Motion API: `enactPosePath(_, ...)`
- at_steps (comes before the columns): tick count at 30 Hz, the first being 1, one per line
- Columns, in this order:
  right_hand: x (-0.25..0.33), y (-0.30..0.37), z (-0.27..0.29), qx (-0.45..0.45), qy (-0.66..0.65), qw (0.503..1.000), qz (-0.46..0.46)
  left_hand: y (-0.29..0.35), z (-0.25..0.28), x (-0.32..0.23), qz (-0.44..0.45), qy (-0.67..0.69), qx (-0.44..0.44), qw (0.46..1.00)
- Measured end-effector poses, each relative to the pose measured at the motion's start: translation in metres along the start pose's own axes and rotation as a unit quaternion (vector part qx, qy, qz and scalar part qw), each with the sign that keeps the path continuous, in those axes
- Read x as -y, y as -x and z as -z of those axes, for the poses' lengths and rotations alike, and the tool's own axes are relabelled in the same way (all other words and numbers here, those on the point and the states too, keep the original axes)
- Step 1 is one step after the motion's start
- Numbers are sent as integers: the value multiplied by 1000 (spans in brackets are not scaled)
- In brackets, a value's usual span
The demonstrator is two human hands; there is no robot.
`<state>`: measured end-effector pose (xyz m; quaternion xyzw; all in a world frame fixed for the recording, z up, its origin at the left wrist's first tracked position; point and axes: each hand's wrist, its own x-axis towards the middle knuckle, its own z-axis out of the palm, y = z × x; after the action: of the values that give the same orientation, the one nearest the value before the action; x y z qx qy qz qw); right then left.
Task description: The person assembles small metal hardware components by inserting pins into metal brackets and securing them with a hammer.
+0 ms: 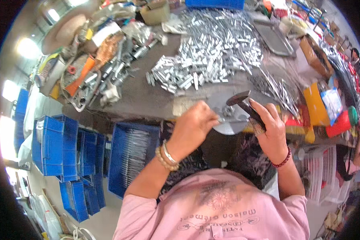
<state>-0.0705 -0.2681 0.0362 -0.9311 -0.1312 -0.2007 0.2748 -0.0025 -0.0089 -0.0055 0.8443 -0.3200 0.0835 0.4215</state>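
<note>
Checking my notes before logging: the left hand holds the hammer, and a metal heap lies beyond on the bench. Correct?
Wrong hand: in the head view, the right hand holds the hammer, and a metal heap lies beyond on the bench.

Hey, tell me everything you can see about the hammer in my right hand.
The hammer has a dark, metal-looking head with one narrower, tapering end pointing to the picture's upper right. Its dark handle slants down and right from the head into your right hand, whose fingers hide much of it, so the handle's material is unclear. In the picture, the head overlaps the upper right of a round grey plate; I can't tell whether they touch.
</note>
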Motion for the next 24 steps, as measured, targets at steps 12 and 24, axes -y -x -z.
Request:
enactPosePath(12, 18, 29, -10, 29, 21, 999, 39, -4, 2, -2, 19, 36, 28, 999)
enactPosePath(24, 8, 3, -6, 42, 120, 990, 54, -1, 3, 5, 28, 37, 33, 998)
